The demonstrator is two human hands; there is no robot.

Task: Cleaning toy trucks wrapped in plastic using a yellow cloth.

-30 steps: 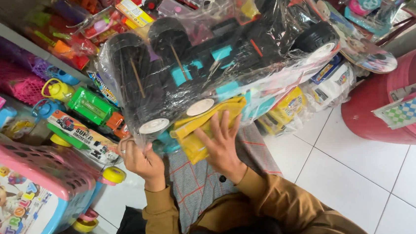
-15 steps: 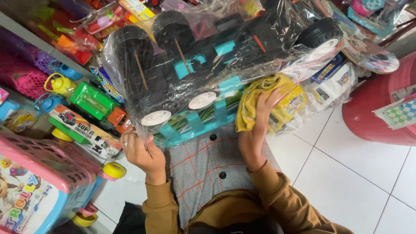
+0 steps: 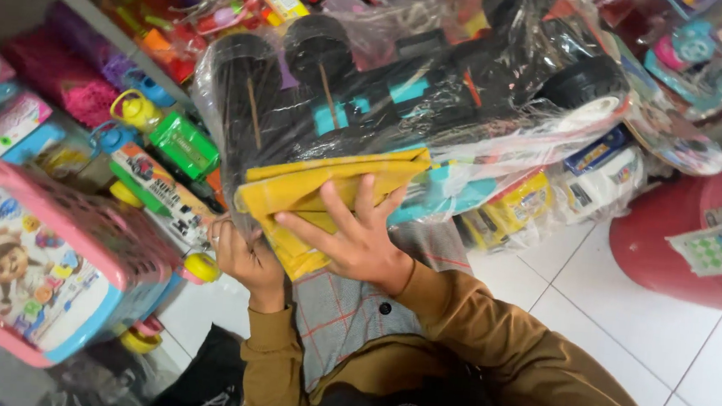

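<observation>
A large toy truck [image 3: 412,95] wrapped in clear plastic is held up with its black wheels toward the camera. The right hand [image 3: 358,237] lies flat, fingers spread, pressing a folded yellow cloth [image 3: 319,191] against the truck's wrapped side. The left hand [image 3: 241,258] grips the lower edge of the plastic, probably pinching the wrap itself, though glare hides the fingertips. Beside it, boxed toys [image 3: 166,170] crowd a shelf, and a pink basket [image 3: 38,263] stands nearer. A red tub [image 3: 684,246] sits on the white tiled floor [image 3: 624,353].
</observation>
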